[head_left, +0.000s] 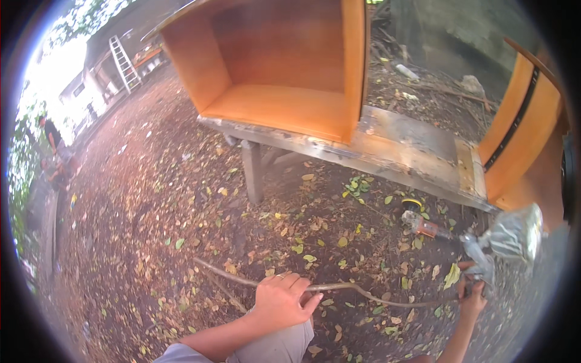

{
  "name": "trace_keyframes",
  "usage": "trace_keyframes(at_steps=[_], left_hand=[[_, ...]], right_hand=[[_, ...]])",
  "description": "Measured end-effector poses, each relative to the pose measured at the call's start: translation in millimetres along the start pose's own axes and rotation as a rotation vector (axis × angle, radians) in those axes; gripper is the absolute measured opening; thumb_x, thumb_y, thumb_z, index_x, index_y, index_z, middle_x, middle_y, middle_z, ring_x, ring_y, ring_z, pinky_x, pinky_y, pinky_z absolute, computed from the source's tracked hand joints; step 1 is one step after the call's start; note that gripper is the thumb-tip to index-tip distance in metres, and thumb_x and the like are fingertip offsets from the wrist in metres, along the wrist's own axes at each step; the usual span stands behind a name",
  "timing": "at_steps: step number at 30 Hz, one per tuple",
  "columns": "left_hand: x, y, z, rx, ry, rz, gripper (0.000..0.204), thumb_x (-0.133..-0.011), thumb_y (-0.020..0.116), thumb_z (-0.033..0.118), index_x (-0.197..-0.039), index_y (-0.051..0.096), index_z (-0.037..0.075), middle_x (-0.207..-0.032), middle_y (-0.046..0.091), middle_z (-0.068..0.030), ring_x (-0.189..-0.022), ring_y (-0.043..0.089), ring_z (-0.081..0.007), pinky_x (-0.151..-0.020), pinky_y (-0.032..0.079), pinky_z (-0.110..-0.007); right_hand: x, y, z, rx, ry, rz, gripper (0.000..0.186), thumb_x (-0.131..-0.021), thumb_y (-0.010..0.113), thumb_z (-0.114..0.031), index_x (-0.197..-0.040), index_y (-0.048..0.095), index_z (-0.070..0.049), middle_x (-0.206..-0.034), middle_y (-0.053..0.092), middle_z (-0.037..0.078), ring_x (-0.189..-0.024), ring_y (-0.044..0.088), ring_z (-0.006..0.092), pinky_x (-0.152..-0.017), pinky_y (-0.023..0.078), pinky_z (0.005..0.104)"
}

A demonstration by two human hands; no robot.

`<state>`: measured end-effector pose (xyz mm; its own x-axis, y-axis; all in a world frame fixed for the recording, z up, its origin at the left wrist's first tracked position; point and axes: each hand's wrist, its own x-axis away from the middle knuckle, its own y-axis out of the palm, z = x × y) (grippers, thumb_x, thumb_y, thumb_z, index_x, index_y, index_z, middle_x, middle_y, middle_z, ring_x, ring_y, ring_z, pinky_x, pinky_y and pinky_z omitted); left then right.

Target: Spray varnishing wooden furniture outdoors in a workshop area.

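My left hand (281, 300) is closed around a thin brown air hose (387, 301) near my knee. From there the hose curves right toward my right hand (473, 297), which grips the handle of a grey spray gun (482, 266). A cup (513, 235), silvery and streaked, sits on top of the gun. The gun is at the lower right, in front of an orange-brown wooden piece (520, 133) with a dark strip. An open orange-brown wooden box (278, 66), like a cabinet or drawer, rests on a worn wooden bench (411, 142) ahead.
An angle grinder (423, 225) with a yellow-edged disc lies on the leaf-covered ground by the bench. A bench leg (252, 171) stands ahead. At the far left are a person (54, 142) and, farther back, a ladder (124, 63). A concrete wall (478, 39) rises at the back right.
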<state>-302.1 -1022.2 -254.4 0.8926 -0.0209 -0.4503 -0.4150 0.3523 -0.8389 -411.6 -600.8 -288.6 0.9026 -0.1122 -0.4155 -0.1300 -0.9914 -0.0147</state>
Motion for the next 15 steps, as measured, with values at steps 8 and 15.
trace_keyframes(at_steps=[8,15], left_hand=[[0.0,13.6,9.2,-0.068,-0.006,0.009,0.034,-0.078,0.073,0.041,-0.071,0.066,0.009,-0.063,0.06,-0.0064,-0.055,0.061,-0.0266,-0.053,0.047,-0.039],[-22.6,-14.9,5.6,-0.144,-0.235,-0.151,0.042,-0.085,0.067,0.044,-0.066,0.065,0.006,-0.062,0.062,-0.0138,-0.059,0.063,-0.0345,-0.054,0.049,-0.044]], right_hand=[[-34.8,39.6,-55.6,-0.074,-0.025,-0.155,0.076,-0.091,0.057,-0.063,-0.123,0.051,0.006,-0.1,0.066,0.02,-0.046,0.043,0.0064,-0.039,0.029,0.0198],[-90.9,55.1,-168.4,-0.254,0.079,-0.254,0.088,-0.088,0.057,-0.067,-0.137,0.041,0.005,-0.099,0.066,0.024,-0.04,0.039,0.0073,-0.037,0.027,0.0202]])
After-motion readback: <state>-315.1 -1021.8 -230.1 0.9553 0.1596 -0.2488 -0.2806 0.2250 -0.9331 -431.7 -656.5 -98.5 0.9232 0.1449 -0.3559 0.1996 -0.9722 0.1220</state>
